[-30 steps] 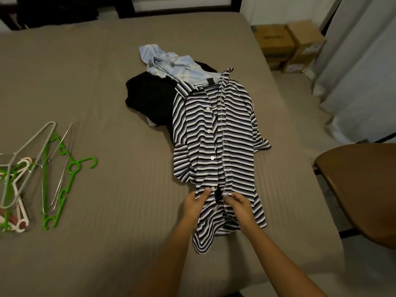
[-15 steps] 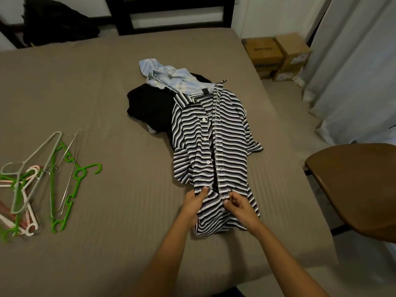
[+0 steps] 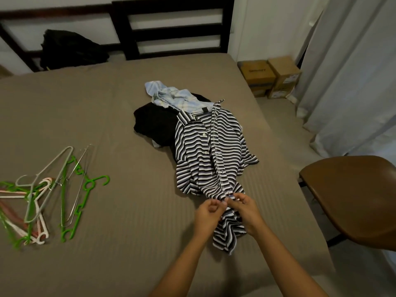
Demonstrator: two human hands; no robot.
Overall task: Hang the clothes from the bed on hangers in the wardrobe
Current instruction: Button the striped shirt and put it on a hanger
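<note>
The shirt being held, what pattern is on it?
Black, white and bluish stripes cover the shirt; the head view shows it.

Matt ribbed cloth covers the bed (image 3: 107, 108), soft and dull. At one o'clock, the shirt (image 3: 225, 146) is thin striped fabric, crinkled. Over at nine, a green hanger (image 3: 79, 207) in shiny plastic, a wire hanger (image 3: 85, 152) in bare metal. Chair seat (image 3: 353, 196) at three, smooth and glossy. Boxes (image 3: 257, 76), dull cardboard.

Button-up shirt (image 3: 212, 151): black, white and lilac horizontal stripes, white buttons. Crumpled shirt (image 3: 171, 97) behind it: pale blue plaid. Garment (image 3: 154, 123) under both: plain black. Bed sheet (image 3: 107, 114): taupe, faint ribbing. Plastic hangers (image 3: 42, 196): bright green, grey, white-pink. Chair seat (image 3: 351, 196): brown. Curtains (image 3: 351, 78): white. Cardboard boxes (image 3: 270, 76): tan.
</note>
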